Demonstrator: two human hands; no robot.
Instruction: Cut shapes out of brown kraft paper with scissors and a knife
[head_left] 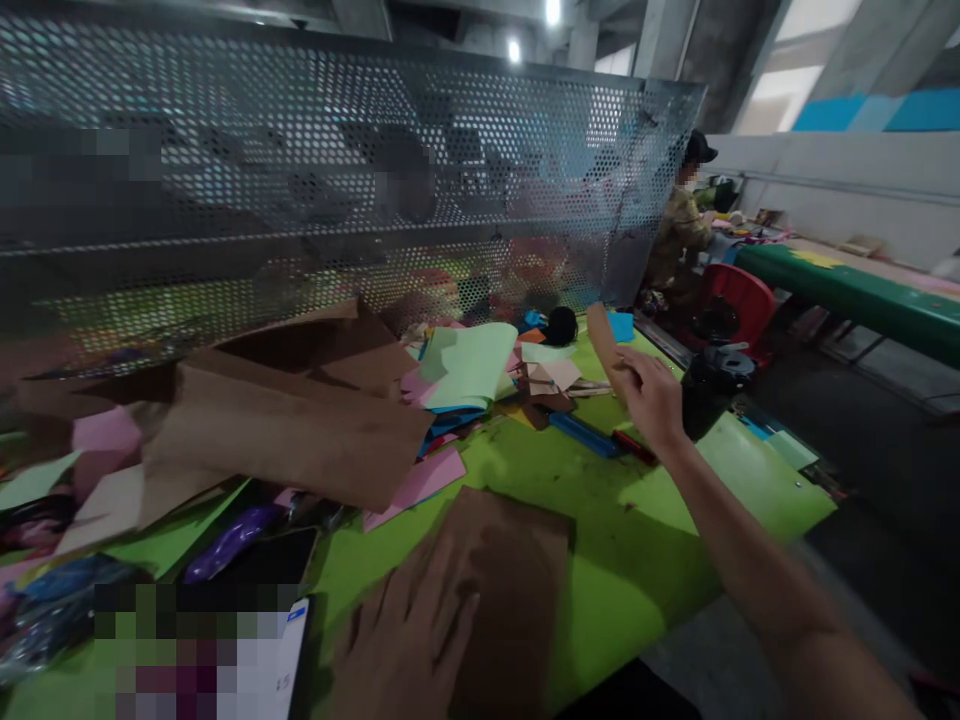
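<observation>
Green table (645, 560), littered with paper scraps, backed by a perforated metal screen (337, 170). Left hand (409, 640) spread flat, pressing a brown sheet (517, 570) at the near edge. Right hand (649, 395) raised, pinching a brown strip (602, 340). Another person (682, 225) at a far bench; concrete room, ceiling lights.

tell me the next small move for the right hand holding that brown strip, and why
Probably bring the brown strip back toward the brown sheet. The right hand pinches the strip up at arm's length over the green table, while the left hand lies flat on the sheet near the body, pinning it. The two pieces look like the same brown material, so they likely belong together.
</observation>
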